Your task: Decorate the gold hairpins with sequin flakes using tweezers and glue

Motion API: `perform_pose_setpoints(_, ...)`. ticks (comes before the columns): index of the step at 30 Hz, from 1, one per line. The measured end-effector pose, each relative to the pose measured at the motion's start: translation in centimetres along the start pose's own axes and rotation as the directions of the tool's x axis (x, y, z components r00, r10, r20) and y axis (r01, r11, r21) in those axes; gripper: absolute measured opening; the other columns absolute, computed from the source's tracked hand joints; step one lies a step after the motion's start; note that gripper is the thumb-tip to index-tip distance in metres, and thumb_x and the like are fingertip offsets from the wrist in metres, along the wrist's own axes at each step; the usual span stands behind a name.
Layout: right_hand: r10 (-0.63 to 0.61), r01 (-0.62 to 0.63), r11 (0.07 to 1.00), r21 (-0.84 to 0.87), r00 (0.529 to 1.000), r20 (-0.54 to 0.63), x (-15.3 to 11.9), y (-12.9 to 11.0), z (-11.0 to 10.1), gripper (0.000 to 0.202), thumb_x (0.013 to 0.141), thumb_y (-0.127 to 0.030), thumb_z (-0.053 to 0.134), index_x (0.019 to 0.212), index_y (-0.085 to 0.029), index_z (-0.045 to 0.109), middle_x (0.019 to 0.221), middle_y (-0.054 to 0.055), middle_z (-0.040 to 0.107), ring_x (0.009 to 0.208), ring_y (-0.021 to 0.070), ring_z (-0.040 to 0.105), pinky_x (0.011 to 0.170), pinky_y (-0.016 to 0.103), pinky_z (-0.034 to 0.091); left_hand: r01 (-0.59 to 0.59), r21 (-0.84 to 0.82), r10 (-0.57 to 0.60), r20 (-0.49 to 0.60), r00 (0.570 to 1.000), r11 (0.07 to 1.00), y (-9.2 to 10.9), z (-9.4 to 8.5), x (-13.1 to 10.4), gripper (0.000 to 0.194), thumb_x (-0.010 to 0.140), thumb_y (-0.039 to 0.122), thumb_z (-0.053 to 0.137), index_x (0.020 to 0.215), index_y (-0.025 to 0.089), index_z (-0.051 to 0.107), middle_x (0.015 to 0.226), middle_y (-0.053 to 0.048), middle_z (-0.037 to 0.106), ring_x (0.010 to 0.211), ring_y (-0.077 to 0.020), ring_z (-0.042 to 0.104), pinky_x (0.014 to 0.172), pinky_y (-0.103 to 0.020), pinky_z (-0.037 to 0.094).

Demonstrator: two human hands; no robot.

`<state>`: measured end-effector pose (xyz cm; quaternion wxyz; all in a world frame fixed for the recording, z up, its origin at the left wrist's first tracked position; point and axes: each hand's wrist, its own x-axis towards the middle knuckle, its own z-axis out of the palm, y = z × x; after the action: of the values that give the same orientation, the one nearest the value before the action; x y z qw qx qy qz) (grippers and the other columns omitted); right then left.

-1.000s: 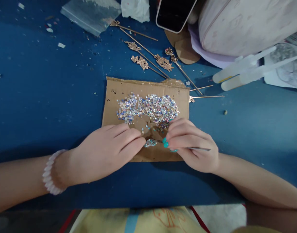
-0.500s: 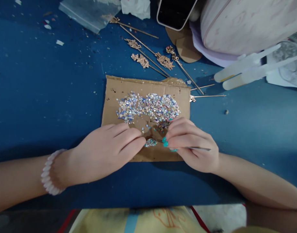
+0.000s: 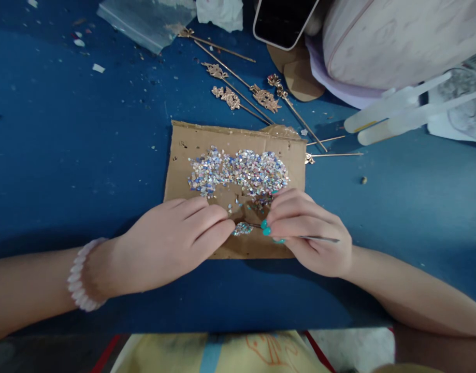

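My left hand [image 3: 171,246], with a beaded bracelet [image 3: 80,277] at its wrist, is closed over the cardboard. Its thumb and forefinger pinch a small hairpin ornament [image 3: 243,228] covered in shiny stones; the rest of that piece is hidden under the hand. My right hand [image 3: 309,230] grips thin metal tweezers [image 3: 319,239], their tips pointing left at the ornament's right end. Whether a stone sits between the tips is too small to tell. Just beyond both hands, a spread of glittering rhinestones [image 3: 257,171] lies on the cardboard sheet [image 3: 179,178].
Several gold hairpins [image 3: 267,98] lie behind the cardboard. A plastic bag [image 3: 146,23], crumpled tissue [image 3: 220,13] and a phone [image 3: 284,23] are at the back. To the right are a pale rounded case [image 3: 401,41] and white syringe-like tubes [image 3: 393,127]. Crumbs dot the blue table [image 3: 86,155].
The whole view has shifted very slightly. Both hands, the ornament and the tweezers keep practically the same positions.
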<state>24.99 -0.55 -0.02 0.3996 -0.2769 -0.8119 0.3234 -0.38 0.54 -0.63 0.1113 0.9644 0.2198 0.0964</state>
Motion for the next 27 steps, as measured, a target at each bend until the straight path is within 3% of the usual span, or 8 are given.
perform_pose_setpoints(27,0.007,-0.007,1.0,0.002,1.0,-0.025,-0.16,0.05,0.1,0.017,0.085,-0.002,0.054,0.092,-0.015,0.063,0.085,0.008,0.064,0.085,0.0175,0.059,0.079,0.04,0.051,-0.01,0.001,0.01,-0.036,0.999,1.0,0.07,-0.13,0.3,0.013,0.094,0.016,0.046,0.104,0.015,0.054,0.097,-0.006,0.061,0.081,-0.0204,0.055,0.067,-0.036,0.05)
